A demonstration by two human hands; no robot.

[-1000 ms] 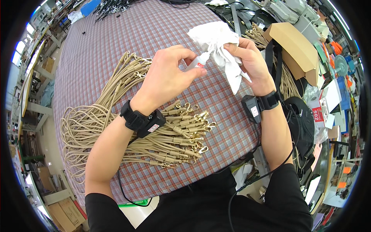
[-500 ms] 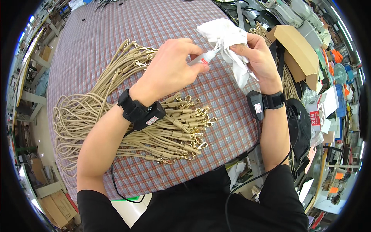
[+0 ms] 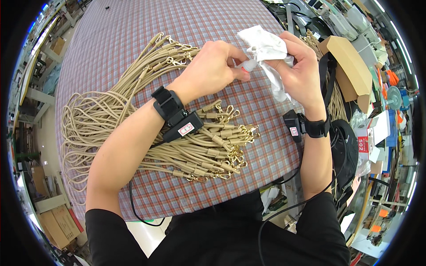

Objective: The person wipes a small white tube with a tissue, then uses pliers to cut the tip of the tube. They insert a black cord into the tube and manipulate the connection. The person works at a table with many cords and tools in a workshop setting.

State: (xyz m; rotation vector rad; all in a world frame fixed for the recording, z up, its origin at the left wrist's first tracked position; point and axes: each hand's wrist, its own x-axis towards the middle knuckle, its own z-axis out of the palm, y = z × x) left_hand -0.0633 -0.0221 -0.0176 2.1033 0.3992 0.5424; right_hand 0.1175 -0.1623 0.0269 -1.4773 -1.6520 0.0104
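My left hand (image 3: 212, 68) is closed on a small translucent squeeze bottle (image 3: 249, 66) with a red mark, its body mostly hidden by my fingers. The bottle's narrow end points right, against a crumpled white cloth (image 3: 265, 46); whether the cloth wraps the tip is hard to see. Thumb and fingers of my right hand (image 3: 301, 73) pinch that cloth, and part of it hangs below them. Under and beside my left forearm lies a large bundle of beige cords (image 3: 97, 117) with gold metal clasps (image 3: 237, 155) at their ends.
A checked cloth covers the table (image 3: 262, 164). At its right edge stand an open cardboard box (image 3: 350, 66), more beige cords (image 3: 339, 95), a black bag (image 3: 346, 146) and a red-and-white box (image 3: 364, 142). A black cable (image 3: 306, 204) runs from my right wrist device.
My right hand has turned and gathered the cloth more tightly, bringing it onto the bottle's tip. Both hands appear slightly farther right in the view, which has also shifted.
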